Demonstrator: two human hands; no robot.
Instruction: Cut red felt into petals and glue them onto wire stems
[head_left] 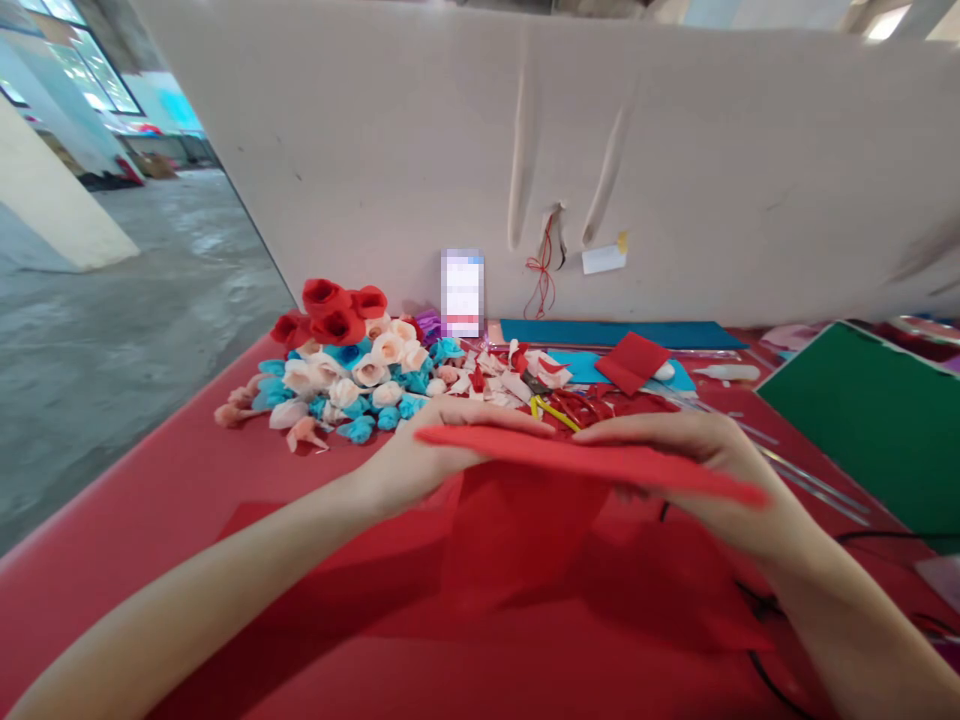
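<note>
A pair of bare hands holds a piece of red paper (592, 462) above a red counter (127, 560), its edge turned almost straight toward the viewer and slanting down to the right. The left hand (427, 445) grips one end and the right hand (701, 445) the other, fingers stretched along the far side, partly closed on the paper; the thumbs are hidden. Below, a red sheet (352, 570) lies on the counter in the shadow of the arms.

Just beyond the hands, paper scraps (514, 385) crowd the counter around a yellow-handled tool (556, 414), partly covered by the fingers. To the left sits a heap of flowers (371, 370) in red, white, pink and blue. A lit phone (462, 292) stands upright behind it, near a white panel (375, 150) from which red string (541, 280) hangs.

A long blue strip (622, 333) lies along the panel's foot, with a red square (632, 363) and a white bottle (727, 373) nearer. At right, clear rods (817, 482) lie beside a green board (870, 420), and a black cord (885, 537) runs close to the right forearm.
</note>
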